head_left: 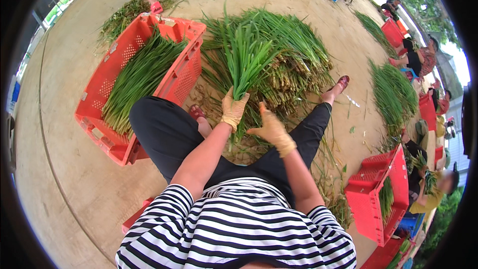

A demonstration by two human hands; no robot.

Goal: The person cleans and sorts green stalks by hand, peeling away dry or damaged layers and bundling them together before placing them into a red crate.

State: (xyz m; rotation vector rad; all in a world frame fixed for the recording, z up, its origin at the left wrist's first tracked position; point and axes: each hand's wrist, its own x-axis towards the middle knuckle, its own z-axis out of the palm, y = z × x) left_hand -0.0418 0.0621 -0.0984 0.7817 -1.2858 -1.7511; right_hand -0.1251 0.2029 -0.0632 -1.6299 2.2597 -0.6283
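My left hand (233,109), in a thin yellowish glove, grips a bunch of long green garlic chives (245,62) near its lower end. The leaves fan upward and away from me. My right hand (273,130), gloved alike, hovers just right of the bunch, its fingers apart and holding nothing; one fingertip is orange. Beyond both hands a large heap of the same greens (291,35) lies on the ground, with brownish root ends toward me. To my left stands a red plastic crate (185,72) with cleaner green stalks (142,79) laid lengthwise inside.
My legs spread around the work spot, feet in red sandals (343,82). Loose leaf scraps litter the concrete floor (64,134). Another red crate (366,189) stands at right beside a person in yellow (429,194). More people and green heaps (396,92) line the right side.
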